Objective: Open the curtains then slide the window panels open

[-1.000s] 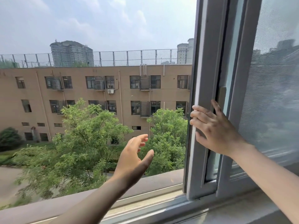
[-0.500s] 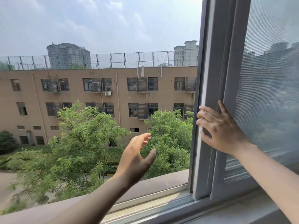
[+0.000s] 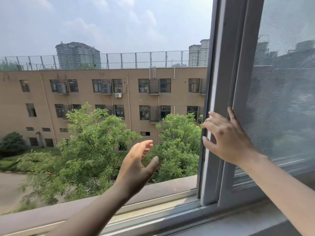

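The grey sliding window panel (image 3: 221, 65) stands at the right, its upright frame pushed up against the frame of a mesh screen panel (image 3: 286, 82). My right hand (image 3: 226, 140) lies on that upright at mid height, fingers hooked over its left edge and thumb on the screen frame. My left hand (image 3: 136, 169) hovers in the open part of the window with fingers spread, holding nothing and touching nothing. No curtain is in view.
The window opening spans the left and middle, with trees and a tan building outside. A grey track (image 3: 153, 206) and a stone outer ledge (image 3: 170, 186) run along the bottom. An inner sill lies at the lower right.
The window panel has slid to the right under my right hand, closing the gap to the screen frame. My left hand has stayed nearly in place.
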`<state>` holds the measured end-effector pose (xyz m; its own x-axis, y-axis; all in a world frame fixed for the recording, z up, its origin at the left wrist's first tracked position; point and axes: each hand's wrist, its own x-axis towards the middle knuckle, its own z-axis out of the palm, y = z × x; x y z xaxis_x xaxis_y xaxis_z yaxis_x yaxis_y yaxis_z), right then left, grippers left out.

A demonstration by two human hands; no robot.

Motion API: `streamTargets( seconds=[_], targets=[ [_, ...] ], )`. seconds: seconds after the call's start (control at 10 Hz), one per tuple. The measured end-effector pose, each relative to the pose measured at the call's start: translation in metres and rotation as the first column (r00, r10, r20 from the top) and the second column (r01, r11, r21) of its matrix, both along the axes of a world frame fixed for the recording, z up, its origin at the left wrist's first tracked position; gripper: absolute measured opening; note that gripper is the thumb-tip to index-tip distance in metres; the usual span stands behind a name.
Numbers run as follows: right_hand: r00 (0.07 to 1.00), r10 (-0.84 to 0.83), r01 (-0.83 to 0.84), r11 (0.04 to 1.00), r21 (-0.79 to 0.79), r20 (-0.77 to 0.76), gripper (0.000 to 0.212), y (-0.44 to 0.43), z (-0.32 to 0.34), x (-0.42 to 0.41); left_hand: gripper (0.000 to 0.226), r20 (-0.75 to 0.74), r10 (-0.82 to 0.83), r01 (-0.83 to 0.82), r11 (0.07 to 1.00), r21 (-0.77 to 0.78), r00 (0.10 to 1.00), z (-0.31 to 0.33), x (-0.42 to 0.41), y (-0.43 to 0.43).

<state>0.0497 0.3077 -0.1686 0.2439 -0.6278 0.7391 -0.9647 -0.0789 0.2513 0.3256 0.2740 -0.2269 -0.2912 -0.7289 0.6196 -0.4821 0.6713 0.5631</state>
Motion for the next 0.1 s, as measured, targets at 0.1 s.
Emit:
streamTargets(
  seconds=[0.1],
  targets=[
    [0.986,0.109,-0.114,0.993,0.030,0.123,0.028,0.0039,-0.0098,0.0084,0.059,-0.029,0.018,-0.018,1.000,-0.001,0.999,-0.0067,-0.0016,0.0042]
  ],
)
